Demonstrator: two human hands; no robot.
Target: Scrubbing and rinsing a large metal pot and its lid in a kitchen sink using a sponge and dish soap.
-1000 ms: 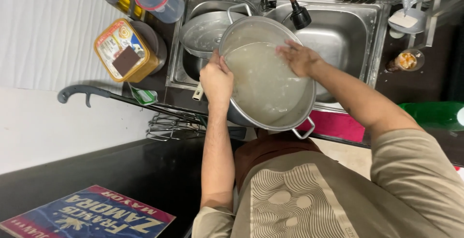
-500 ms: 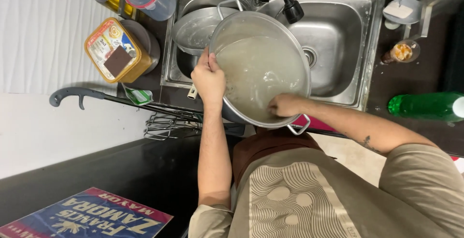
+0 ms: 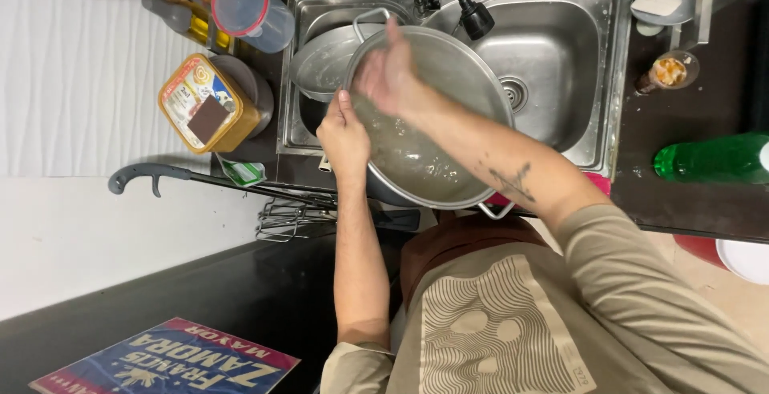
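A large steel pot is tilted over the front edge of the double sink, with cloudy water in its bottom. My left hand grips the pot's left rim. Inside the pot near its upper left wall is my right hand, blurred by motion, flat against the metal with nothing seen in it. One pot handle shows at the lower rim.
A second steel pan lies in the left basin and a black faucet sprayer hangs above. On the left stand a plastic jug and a yellow tub. A green bottle lies to the right and a black hooked stick crosses in front.
My right hand swept from the pot's upper right rim, down to its lower rim, then up to its upper left wall. My left hand kept its grip on the rim.
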